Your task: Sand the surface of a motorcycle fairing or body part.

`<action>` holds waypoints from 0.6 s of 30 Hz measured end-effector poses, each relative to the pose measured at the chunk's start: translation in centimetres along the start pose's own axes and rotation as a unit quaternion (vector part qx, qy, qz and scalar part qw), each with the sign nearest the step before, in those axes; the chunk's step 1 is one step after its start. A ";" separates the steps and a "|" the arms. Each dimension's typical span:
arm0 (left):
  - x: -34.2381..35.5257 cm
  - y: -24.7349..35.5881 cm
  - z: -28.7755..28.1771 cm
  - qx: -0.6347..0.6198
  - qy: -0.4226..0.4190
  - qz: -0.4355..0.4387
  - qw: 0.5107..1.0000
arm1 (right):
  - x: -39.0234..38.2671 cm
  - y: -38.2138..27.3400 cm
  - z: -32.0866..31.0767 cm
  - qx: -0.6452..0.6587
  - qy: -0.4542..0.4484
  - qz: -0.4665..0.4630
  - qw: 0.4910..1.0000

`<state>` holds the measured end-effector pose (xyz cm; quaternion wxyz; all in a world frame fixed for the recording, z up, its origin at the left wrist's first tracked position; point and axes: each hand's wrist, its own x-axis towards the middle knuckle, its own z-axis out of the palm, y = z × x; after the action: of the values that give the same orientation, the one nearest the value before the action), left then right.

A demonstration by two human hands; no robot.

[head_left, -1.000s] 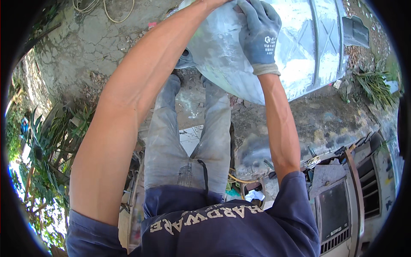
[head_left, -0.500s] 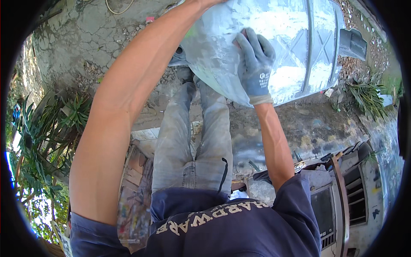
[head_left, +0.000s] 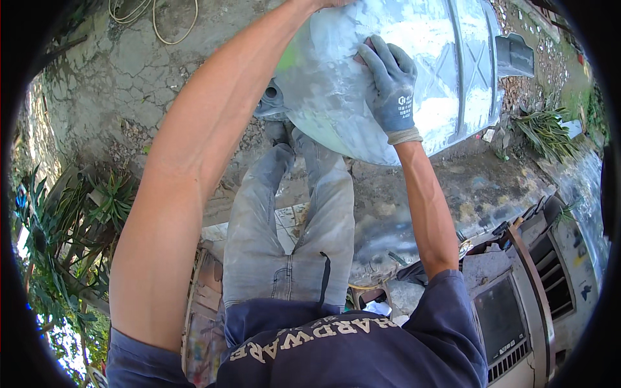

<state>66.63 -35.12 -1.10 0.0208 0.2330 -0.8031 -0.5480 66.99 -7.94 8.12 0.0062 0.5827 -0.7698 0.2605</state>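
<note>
A large curved panel (head_left: 336, 84), pale blue-grey with whitish and greenish patches, spans the top middle; raised ribs and X shapes mark its right half. On its left-centre surface lies my right hand (head_left: 392, 81) in a grey-blue glove. Its fingers press a small piece of sandpaper (head_left: 359, 58) against the panel; only a reddish-brown edge shows past the fingertips. My left arm reaches up past the panel's left side. Of my bare left hand (head_left: 333, 2), just a bit shows at the top edge, near the panel's far edge; its fingers are hidden.
A grey bracket (head_left: 515, 55) juts from the panel's right end, and a round-holed fitting (head_left: 270, 94) from its lower left. A pale hose (head_left: 174, 35) lies on cracked concrete (head_left: 129, 84). Plants (head_left: 71, 226) grow at left. An old grey machine casing (head_left: 511, 310) stands lower right.
The view has shifted, so the panel sits a little higher and further left, and more hose shows. My right hand has slid slightly rightward over the panel, still pressing the sandpaper.
</note>
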 end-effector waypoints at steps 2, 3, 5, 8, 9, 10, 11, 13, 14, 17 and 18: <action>-2.1 -1.6 -0.7 -0.033 0.029 -0.022 0.999 | 0.5 -0.6 1.2 0.018 0.010 -0.010 1.000; -3.9 -2.5 -0.6 -0.015 0.121 -0.052 0.991 | 0.7 -0.7 1.4 0.015 0.008 -0.010 1.000; -7.5 -2.9 1.0 0.007 0.295 -0.107 0.950 | 0.1 0.2 1.3 0.004 -0.006 -0.010 1.000; -14.4 2.0 5.1 0.023 0.455 -0.187 0.870 | -0.2 0.9 -1.6 -0.009 -0.022 0.017 1.000; -18.4 1.5 6.7 0.017 0.439 -0.261 0.859 | 0.2 0.3 -2.1 -0.007 -0.050 0.029 0.998; -22.1 2.0 8.9 -0.002 0.437 -0.331 0.837 | 0.2 -0.1 -1.9 -0.001 -0.066 0.033 0.997; -25.6 1.8 11.3 -0.011 0.419 -0.395 0.818 | 0.2 -0.5 -0.7 0.022 -0.043 0.021 0.999; -28.6 3.8 15.6 -0.134 0.384 -0.605 0.684 | 0.0 -0.7 0.4 0.030 -0.032 0.003 0.999; -28.0 6.0 17.4 -0.215 0.409 -0.637 0.617 | 0.5 -0.5 -0.2 0.034 -0.050 -0.002 0.998; -26.4 7.6 20.5 -0.284 0.406 -0.682 0.538 | 4.1 0.1 -0.2 0.060 -0.082 -0.034 0.994; -25.6 7.6 21.1 -0.319 0.443 -0.685 0.483 | 5.1 0.3 -0.1 0.073 -0.102 -0.049 0.991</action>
<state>80.68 -4.38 2.97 0.0648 0.8985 -0.0447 -0.4318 65.06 -12.45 9.67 -0.1022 0.6419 -0.7162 0.2543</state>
